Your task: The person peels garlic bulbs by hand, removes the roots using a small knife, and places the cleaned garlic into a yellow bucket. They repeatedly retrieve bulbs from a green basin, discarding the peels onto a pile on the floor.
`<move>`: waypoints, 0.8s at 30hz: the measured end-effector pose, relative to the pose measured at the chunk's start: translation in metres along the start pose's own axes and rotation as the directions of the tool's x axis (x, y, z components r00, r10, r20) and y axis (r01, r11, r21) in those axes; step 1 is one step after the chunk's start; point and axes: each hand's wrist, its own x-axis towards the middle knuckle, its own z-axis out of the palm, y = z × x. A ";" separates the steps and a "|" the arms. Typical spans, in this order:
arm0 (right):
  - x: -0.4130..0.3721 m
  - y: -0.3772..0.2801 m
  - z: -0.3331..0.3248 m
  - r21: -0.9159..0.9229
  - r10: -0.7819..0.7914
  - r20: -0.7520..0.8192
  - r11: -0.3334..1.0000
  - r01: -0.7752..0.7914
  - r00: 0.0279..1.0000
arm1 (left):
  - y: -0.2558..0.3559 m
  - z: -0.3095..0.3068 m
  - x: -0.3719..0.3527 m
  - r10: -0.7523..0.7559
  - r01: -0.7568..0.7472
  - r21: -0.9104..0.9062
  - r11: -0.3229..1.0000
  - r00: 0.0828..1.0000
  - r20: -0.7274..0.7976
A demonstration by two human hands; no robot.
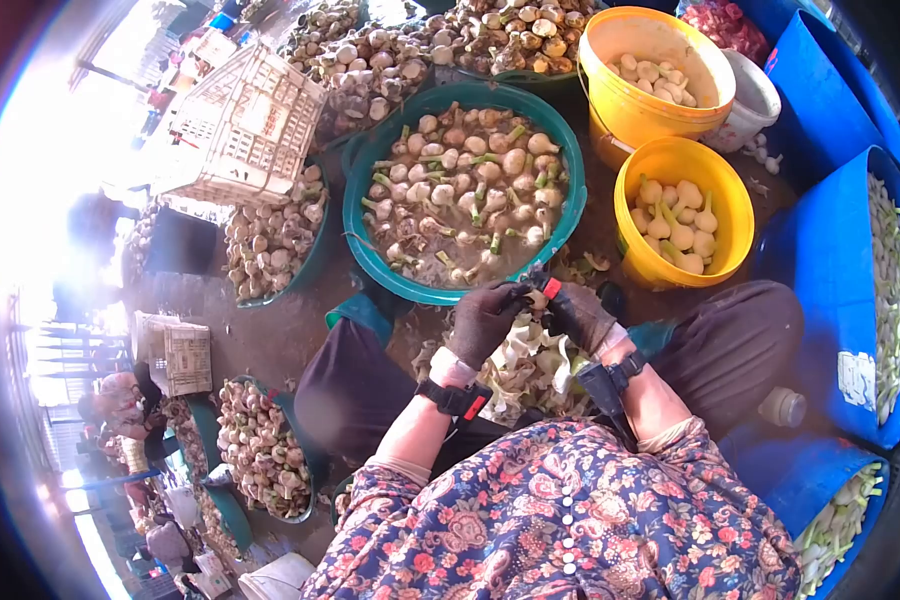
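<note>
My two hands, in dark gloves, meet above my lap at the near rim of a green tub of garlic bulbs in murky water. My left hand is closed, its fingertips around a pale garlic bulb, mostly hidden. My right hand is closed on a small black-and-red tool against the bulb; no blade can be made out. Below the hands lies a heap of pale garlic peelings. To the right, a yellow bucket holds peeled garlic bulbs with short stems.
A second yellow bucket with cleaned bulbs stands behind. Blue containers with green-and-white trimmings line the right side. On the left are a white crate, more tubs of unpeeled garlic and another person.
</note>
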 end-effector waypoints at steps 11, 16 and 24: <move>-0.006 -0.014 0.013 0.153 -0.423 0.099 0.901 0.407 0.901 | -0.042 0.004 -0.004 -0.384 0.391 -0.872 0.294 0.884 0.267; -0.004 -0.011 0.019 -0.819 -0.769 0.200 0.209 0.534 0.608 | -0.030 -0.009 -0.012 -0.026 0.019 0.079 0.997 0.996 0.083; 0.013 -0.001 -0.004 0.409 -0.087 -0.224 0.896 0.174 0.971 | 0.005 -0.017 -0.029 -0.045 0.207 -0.525 0.826 0.952 0.304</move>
